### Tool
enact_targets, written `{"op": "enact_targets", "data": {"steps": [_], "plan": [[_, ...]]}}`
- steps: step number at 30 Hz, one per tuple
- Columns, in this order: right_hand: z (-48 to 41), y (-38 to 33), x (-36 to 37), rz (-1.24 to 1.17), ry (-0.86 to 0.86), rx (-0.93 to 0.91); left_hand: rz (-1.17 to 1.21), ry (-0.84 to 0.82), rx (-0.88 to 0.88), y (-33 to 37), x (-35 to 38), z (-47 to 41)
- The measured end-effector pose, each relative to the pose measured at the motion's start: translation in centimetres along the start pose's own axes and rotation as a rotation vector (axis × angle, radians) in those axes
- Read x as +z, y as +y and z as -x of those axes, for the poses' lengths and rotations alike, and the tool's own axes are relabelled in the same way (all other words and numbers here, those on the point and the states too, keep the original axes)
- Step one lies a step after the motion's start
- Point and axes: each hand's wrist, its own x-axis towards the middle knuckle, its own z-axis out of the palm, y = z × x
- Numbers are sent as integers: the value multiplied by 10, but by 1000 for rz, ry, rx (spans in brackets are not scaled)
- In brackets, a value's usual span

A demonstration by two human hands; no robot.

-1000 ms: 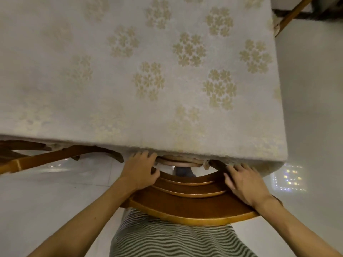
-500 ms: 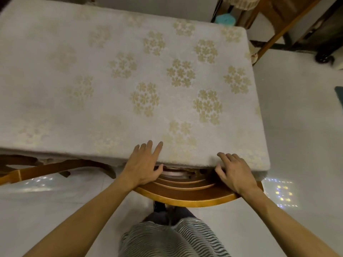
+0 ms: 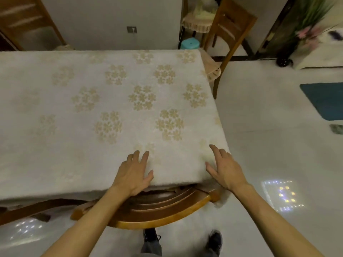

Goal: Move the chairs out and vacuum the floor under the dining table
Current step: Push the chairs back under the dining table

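Though they gripped the chair [image 3: 157, 218] earlier, left hand [image 3: 134, 174], right hand [image 3: 226, 168] now splayed, empty, over tablecloth [image 3: 92, 112]

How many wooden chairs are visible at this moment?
4: near chair tucked under the table edge; second chair partly seen left of it; third chair at the far right corner; fourth chair beyond the far left. Others may be hidden.
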Motion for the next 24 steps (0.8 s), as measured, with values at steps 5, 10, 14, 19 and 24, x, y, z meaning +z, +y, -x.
{"op": "enact_targets", "data": {"steps": [5, 10, 14, 19, 24], "plan": [[19, 107, -44, -36, 52, 102, -82, 32, 99, 112, -21, -33], [53, 229, -90, -89, 149, 208, -106, 68, 196, 243, -33, -70], [86, 312, -123, -86, 214, 314, -130, 101, 329, 347, -43, -100], [111, 395, -157, -95, 265, 430, -169, 139, 473, 450, -55, -138], [108, 459, -179, -103, 270, 496, -193, 167, 569, 524, -69, -184]]}}
